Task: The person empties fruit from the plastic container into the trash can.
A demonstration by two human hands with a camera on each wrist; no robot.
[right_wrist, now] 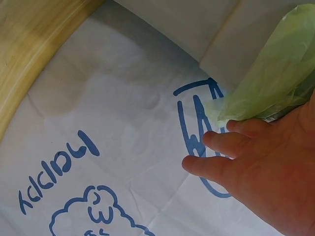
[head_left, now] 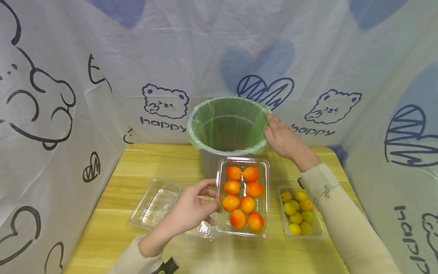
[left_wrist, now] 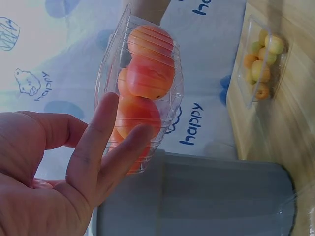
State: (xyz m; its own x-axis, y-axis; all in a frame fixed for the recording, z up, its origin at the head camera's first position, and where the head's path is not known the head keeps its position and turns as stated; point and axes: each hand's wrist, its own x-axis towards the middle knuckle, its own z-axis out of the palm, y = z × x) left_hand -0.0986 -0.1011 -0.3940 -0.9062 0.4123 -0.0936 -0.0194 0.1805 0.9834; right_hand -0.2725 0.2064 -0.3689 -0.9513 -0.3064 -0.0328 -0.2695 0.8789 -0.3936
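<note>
My left hand [head_left: 195, 205] grips the left edge of a clear plastic box [head_left: 243, 231], held up in front of the bin. Several orange-red round fruits [head_left: 248, 205] lie inside it in two rows. In the left wrist view, fingers [left_wrist: 125, 157] spread along the box's ribbed side. My right hand [head_left: 285, 139] touches the right rim of a grey bin [head_left: 210, 163] lined with a green bag [head_left: 195, 133]. Its fingers [right_wrist: 209, 167] stretch out past the bag in the right wrist view. The bin's bottom is mostly hidden.
On the wooden table [head_left: 113, 213], a clear box [head_left: 154, 205] stands at left, with another clear plastic piece [head_left: 202, 230] partly hidden beside my left hand. At right, a clear tray [head_left: 308, 235] holds several yellow fruits [head_left: 296, 218]. Printed sheets [head_left: 164, 49] surround the table's back and sides.
</note>
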